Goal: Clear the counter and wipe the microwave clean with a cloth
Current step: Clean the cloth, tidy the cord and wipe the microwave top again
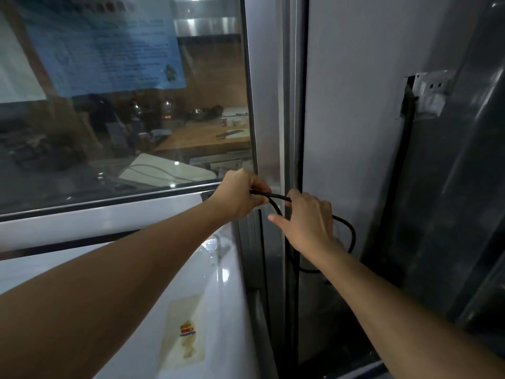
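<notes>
My left hand pinches the black power cord; my right hand curls round the same cord, which loops down just beyond the microwave's right rear corner. The cloth is not visible.

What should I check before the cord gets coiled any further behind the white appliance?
1. Left hand grip on the black cord: ok, fingers curled round it.
2. Right hand on the cord: ok, fingers curled over it near the left hand.
3. Cord loop free of snags: cannot tell, the lower run drops behind the right wrist.
4. Plug out of the wall socket: cannot tell, no plug end is visible.
5. Appliance top dry: not ok, droplets sit near its back corner.
</notes>
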{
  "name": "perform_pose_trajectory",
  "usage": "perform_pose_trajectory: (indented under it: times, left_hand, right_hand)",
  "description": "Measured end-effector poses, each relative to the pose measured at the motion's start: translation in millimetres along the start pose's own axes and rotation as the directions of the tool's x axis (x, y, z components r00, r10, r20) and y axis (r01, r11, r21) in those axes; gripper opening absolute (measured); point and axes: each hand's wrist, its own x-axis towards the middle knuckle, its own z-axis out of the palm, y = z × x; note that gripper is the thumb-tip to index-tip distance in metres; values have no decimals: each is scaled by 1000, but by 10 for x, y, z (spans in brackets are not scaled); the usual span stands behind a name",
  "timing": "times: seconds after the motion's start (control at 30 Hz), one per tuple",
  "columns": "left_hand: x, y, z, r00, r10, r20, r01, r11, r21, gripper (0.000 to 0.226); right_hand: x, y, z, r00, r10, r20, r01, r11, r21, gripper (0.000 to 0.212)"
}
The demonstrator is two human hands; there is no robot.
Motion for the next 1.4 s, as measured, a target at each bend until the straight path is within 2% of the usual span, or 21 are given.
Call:
perform_pose_trajectory:
  times: [0.17, 0.27, 0.4, 0.5, 0.6, 0.7, 0.77, 0.83, 0.9, 0.97, 1.1, 1.2, 1.27, 1.4]
  left_hand:
    - [-5, -36, 30, 1000, 16, -4, -16, 1000, -20, 16]
    - [0, -100, -26, 998, 22, 55, -23, 1000, 15, 19]
    - [0, -268, -144, 981, -54, 187, 39, 996, 82, 18]
    - [21, -352, -173, 970, -90, 227, 57, 988, 144, 22]
    - [18, -379, -169, 969, -73, 236, 42, 990, 136, 24]
    - [-18, -405, -145, 984, -36, 175, 13, 991, 132, 23]
    - [-53, -431, -130, 987, -11, 160, -18, 984, 176, 23]
    - [-79, -452, -116, 985, 28, 170, -73, 963, 261, 22]
    - [-107, -463, -107, 983, 65, 174, -119, 940, 320, 19]
    - [-129, -472, -110, 978, 90, 186, -152, 922, 355, 18]
    - [-146, -473, -182, 970, 101, 223, -167, 937, 305, 23]
    - [-151, -442, -272, 980, 102, 169, -139, 965, 223, 30]
    - [-162, -431, -331, 983, 94, 156, -125, 971, 202, 33]
    - [-207, -448, -404, 981, 40, 190, -94, 954, 284, 34]
  right_hand:
    - [16, 10, 60, 999, -15, -39, 15, 1000, 24, 16]
    - [46, 46, 38, 1000, 7, 1, -7, 996, 88, 14]
    - [54, 122, -7, 990, 2, 144, -33, 976, 214, 14]
    - [52, 167, 1, 983, -14, 184, -44, 951, 305, 12]
    - [34, 213, 10, 970, -54, 237, -48, 912, 406, 11]
    - [13, 238, 29, 956, -85, 280, -56, 886, 460, 12]
    - [21, 259, 36, 955, -80, 285, -48, 909, 413, 15]
    - [51, 289, 22, 960, -89, 267, 28, 974, 223, 19]
    - [85, 292, 6, 959, -122, 256, 125, 992, 5, 26]
    - [110, 267, 9, 949, -118, 291, 136, 990, -43, 30]
    - [102, 185, 102, 954, -48, 297, 34, 998, 52, 26]
    - [75, 135, 236, 955, 25, 296, -88, 976, 200, 28]
    - [64, 114, 358, 946, 74, 317, -175, 936, 304, 26]
    - [65, 45, 590, 928, 166, 335, -317, 825, 469, 25]
